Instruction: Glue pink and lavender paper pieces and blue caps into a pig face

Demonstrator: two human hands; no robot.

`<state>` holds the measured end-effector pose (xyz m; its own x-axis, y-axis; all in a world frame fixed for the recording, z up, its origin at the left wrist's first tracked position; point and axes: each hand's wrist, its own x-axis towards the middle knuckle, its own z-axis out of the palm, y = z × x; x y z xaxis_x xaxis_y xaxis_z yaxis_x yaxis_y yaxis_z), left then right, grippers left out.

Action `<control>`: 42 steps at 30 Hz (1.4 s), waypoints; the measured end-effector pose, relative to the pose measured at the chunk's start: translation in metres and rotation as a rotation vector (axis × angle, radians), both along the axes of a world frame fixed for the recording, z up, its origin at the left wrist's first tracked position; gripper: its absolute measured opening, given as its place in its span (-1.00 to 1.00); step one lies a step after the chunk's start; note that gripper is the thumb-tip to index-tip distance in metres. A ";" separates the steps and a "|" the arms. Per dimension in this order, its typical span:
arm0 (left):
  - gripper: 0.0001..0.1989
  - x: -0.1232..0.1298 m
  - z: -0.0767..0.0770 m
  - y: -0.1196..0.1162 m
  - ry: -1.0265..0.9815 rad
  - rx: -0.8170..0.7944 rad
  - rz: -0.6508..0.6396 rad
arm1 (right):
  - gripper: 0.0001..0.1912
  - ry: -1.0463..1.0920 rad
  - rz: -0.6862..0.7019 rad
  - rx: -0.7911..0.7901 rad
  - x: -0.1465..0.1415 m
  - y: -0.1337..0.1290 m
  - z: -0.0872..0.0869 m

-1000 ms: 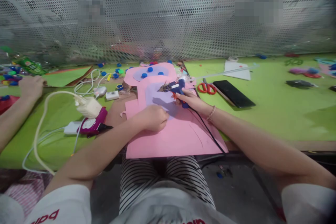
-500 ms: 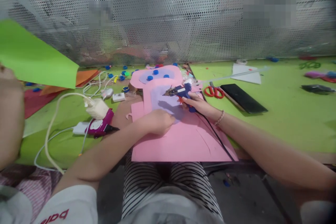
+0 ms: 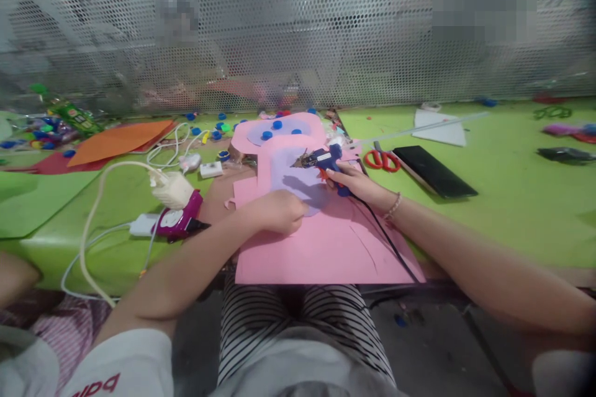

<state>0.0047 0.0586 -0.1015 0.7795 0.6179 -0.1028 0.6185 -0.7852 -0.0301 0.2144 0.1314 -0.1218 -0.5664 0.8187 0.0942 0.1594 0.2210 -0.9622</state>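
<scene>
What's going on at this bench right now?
A person's right hand grips a blue glue gun, its nozzle over the lilac paper on the pink paper. The left hand is curled at the lilac paper's near edge; whether it holds anything is hidden. Beyond, blue caps sit on a lilac oval. Red-handled scissors and a black phone lie to the right.

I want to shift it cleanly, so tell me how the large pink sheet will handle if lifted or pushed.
The large pink sheet looks thin, so it will probably flex when lifted. Being thin and flat, it seems light for its size. Pushed, it may tug the black cord passing over it.
</scene>
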 end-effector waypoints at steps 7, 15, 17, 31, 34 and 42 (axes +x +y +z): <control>-0.74 -0.001 0.011 -0.004 0.046 -0.102 0.103 | -0.61 -0.027 0.033 0.033 0.000 0.001 -0.002; -0.87 -0.014 0.026 0.001 0.021 -0.239 0.260 | -0.60 -0.026 0.025 -0.001 0.000 0.001 -0.002; -0.89 -0.016 0.033 0.002 -0.025 -0.257 0.295 | -0.60 -0.006 0.032 -0.022 -0.001 0.001 -0.002; -0.77 -0.052 0.022 0.033 0.053 0.179 0.886 | -0.60 0.035 -0.025 -0.045 -0.001 -0.003 0.000; -0.74 -0.055 0.025 0.035 0.036 0.211 1.007 | -0.61 0.006 -0.039 0.010 -0.001 -0.003 0.002; -0.63 -0.046 0.026 0.028 -0.071 0.278 0.833 | -0.65 0.143 -0.158 -0.083 0.003 -0.015 0.017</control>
<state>-0.0412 0.0868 -0.0752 0.0631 0.9839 0.1670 0.9945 -0.0480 -0.0927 0.2178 0.1166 -0.1045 -0.4161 0.9045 0.0929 0.0466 0.1233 -0.9913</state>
